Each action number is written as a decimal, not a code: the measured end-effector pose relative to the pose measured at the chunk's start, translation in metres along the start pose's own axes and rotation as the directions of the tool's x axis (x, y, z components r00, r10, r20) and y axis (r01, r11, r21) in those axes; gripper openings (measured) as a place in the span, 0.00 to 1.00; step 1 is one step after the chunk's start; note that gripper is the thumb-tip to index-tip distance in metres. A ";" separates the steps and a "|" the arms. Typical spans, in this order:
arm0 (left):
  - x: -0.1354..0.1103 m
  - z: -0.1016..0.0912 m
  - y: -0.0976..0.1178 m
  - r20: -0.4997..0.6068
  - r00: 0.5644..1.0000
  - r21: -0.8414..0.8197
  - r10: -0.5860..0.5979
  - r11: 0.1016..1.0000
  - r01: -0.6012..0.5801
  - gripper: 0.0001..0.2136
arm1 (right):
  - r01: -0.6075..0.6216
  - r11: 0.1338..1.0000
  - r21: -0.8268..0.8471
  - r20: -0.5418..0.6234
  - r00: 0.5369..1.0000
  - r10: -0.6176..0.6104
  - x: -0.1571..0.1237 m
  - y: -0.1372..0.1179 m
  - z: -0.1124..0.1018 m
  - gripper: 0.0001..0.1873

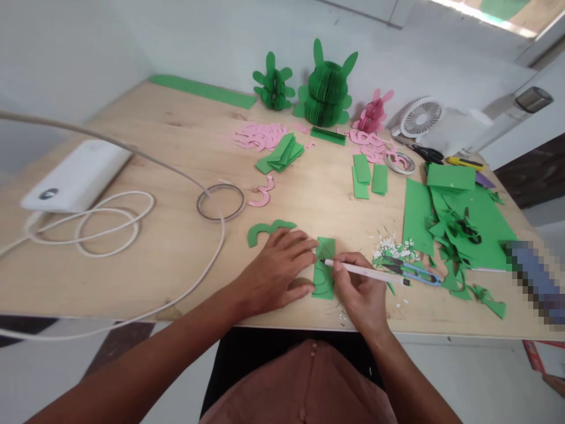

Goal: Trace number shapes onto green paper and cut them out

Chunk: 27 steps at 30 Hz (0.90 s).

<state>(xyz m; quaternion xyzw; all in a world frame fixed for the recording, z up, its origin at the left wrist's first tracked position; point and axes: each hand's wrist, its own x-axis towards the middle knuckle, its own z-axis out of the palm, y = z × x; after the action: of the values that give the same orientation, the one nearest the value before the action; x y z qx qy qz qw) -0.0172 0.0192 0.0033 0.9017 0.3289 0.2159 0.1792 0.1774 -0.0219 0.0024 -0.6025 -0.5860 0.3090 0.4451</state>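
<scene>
A small rectangle of green paper (324, 282) lies near the table's front edge, with curved lines drawn on its lower half. My right hand (359, 291) grips a white pen (371, 271), its dark tip touching or just above the paper. My left hand (278, 268) lies flat with fingers stretched out, fingertips at the paper's left edge. Just beyond that hand sits a curved green paper cutout (260, 231), partly hidden by the fingers. A similar pink cutout (265, 193) lies farther back. To the right of the pen are blue-handled thread snips (417, 272) among white and green scraps.
Green paper sheets (489, 235) and offcuts cover the right side, near black scissors (426, 153) and a tape roll (399, 163). Folded green papers (282, 154) and pink cutouts (258, 136) lie mid-table. Paper figures (326, 91) and a fan (419, 116) stand behind. A white power bank (77, 176) and cable occupy the left.
</scene>
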 end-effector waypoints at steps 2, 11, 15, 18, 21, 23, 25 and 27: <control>0.000 -0.001 0.000 -0.002 1.000 -0.002 0.003 1.000 -0.003 0.12 | 0.001 1.000 -0.003 -0.014 1.000 -0.001 0.000 0.000 0.000 0.07; 0.000 0.001 -0.001 -0.031 1.000 -0.010 0.001 1.000 -0.001 0.14 | 0.026 1.000 -0.009 -0.010 1.000 -0.026 -0.003 0.000 -0.001 0.09; 0.000 0.002 -0.002 -0.033 0.999 0.003 -0.001 1.000 0.001 0.13 | 0.036 0.999 -0.029 -0.001 0.999 -0.036 -0.003 0.003 -0.001 0.09; 0.000 0.003 -0.002 -0.030 1.000 0.017 0.004 1.000 -0.003 0.12 | 0.044 0.997 -0.065 0.037 0.998 -0.042 -0.002 0.004 -0.002 0.09; 0.000 0.003 -0.003 -0.034 0.999 0.014 0.011 1.000 -0.011 0.11 | 0.060 0.994 -0.094 0.061 0.997 -0.054 -0.002 0.003 -0.002 0.09; 0.000 0.003 -0.003 -0.037 0.999 0.009 0.015 1.000 -0.014 0.11 | 0.065 0.991 -0.117 0.059 0.997 -0.059 -0.002 0.002 -0.002 0.08; -0.001 0.004 -0.004 -0.042 0.999 0.007 0.016 1.000 -0.016 0.11 | 0.072 0.989 -0.128 0.060 0.996 -0.065 -0.002 0.002 -0.002 0.08; -0.001 0.004 -0.004 -0.041 0.999 0.006 0.017 1.000 -0.016 0.11 | 0.080 0.988 -0.129 0.067 0.995 -0.072 -0.002 0.003 -0.002 0.08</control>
<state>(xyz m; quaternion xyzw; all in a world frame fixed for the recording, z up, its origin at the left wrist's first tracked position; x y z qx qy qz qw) -0.0176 0.0205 -0.0021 0.9002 0.3256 0.2351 0.1682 0.1799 -0.0238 0.0006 -0.5979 -0.6412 0.2709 0.3975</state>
